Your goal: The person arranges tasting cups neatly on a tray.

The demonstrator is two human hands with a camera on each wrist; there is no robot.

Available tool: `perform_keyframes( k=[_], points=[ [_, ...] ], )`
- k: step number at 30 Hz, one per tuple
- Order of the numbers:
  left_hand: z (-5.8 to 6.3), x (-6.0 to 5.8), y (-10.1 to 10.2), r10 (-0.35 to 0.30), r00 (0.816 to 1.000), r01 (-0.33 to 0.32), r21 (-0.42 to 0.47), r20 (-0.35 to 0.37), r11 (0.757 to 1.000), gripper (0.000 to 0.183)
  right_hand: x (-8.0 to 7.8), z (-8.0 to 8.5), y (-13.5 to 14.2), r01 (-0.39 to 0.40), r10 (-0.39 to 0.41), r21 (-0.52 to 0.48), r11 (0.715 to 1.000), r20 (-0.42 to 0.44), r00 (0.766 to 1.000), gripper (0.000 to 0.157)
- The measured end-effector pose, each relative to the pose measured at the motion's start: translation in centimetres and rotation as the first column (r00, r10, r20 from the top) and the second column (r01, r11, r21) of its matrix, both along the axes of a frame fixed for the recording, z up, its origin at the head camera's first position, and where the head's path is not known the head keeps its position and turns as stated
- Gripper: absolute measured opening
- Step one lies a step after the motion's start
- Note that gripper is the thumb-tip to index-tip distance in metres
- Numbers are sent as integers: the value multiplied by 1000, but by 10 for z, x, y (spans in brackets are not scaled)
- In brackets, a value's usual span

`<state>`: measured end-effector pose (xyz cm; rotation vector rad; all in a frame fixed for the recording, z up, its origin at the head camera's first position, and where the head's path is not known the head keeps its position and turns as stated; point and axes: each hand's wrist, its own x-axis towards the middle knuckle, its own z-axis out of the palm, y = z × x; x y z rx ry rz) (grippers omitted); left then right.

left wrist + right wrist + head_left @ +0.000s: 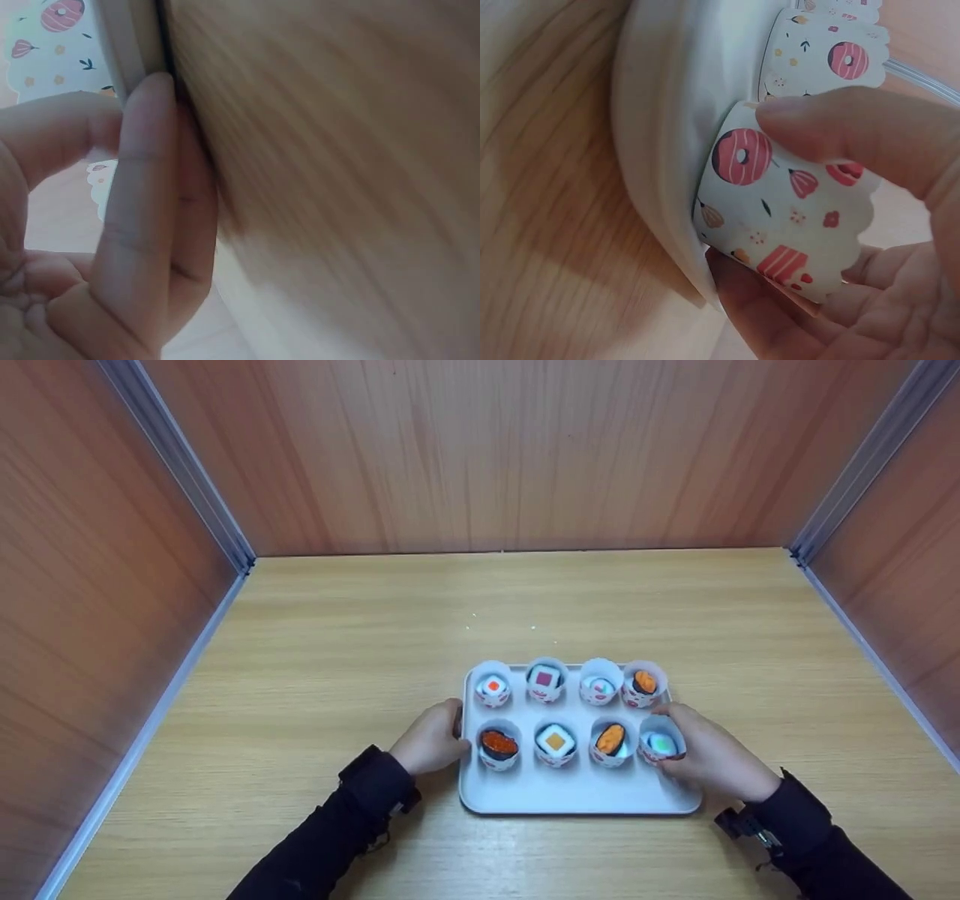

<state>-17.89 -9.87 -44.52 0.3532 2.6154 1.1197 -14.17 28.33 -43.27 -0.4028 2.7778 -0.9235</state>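
Observation:
A pale tray [570, 801] holds several paper baking cups in two rows, each with a small sushi-like piece inside. My left hand [429, 739] grips the tray's left rim; in the left wrist view, its fingers [146, 172] lie along the tray edge [124, 45]. At the near row's right end, my right hand [712, 754] holds a paper cup [780, 202] printed with pink donuts, thumb on one side and fingers on the other. A white and green-blue piece [662, 744] sits in that cup. Its base touches or nearly touches the tray.
Near-row cups hold a red-topped piece [499, 744], a white square piece [555, 740] and an orange-topped piece [610, 739]. Small white specks [533, 628] lie on the wooden table [337, 622] behind the tray. Wooden panels [502, 457] enclose the back and sides.

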Motion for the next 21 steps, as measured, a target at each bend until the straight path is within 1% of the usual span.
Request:
perform_keyframes(
  k=[3,6,9,11,12,13,15,17,19,20,21],
  points=[
    [1,1,0,-24,999,23,-22,-38,999,39,0,0,-1,-7,7,-2,1000,-5,1000,62],
    [2,1,2,-45,996,42,-43,-73,998,38,-1,1,-1,-9,9,-11,1000,14,1000,63],
    [2,1,3,-52,996,49,-47,-73,998,40,-3,3,0,-5,6,-20,1000,57,998,67],
    [4,1,2,-50,997,47,-50,-54,998,38,-5,4,2,-26,28,-21,999,75,997,72],
    [5,1,2,-46,998,44,-56,-39,997,35,-6,5,4,-36,38,-19,999,86,996,75],
    [7,1,1,-40,999,39,-63,-25,997,31,-7,6,5,-46,47,-20,999,100,994,77],
    [12,1,-1,-13,1000,13,-76,4,997,34,-10,8,10,-61,64,-26,998,126,990,82],
    [17,1,-4,21,1000,-20,-98,7,995,40,-13,10,15,-77,82,-46,996,137,987,79],
    [23,1,-8,53,998,-56,-126,-28,990,47,-17,11,21,-82,93,-86,993,129,987,70],
    [26,0,-9,65,997,-72,-139,-51,988,51,-20,12,24,-81,93,-108,991,110,990,64],
    [29,0,-11,73,994,-85,-156,-79,984,51,-22,12,26,-75,86,-126,989,84,993,58]
  ],
)
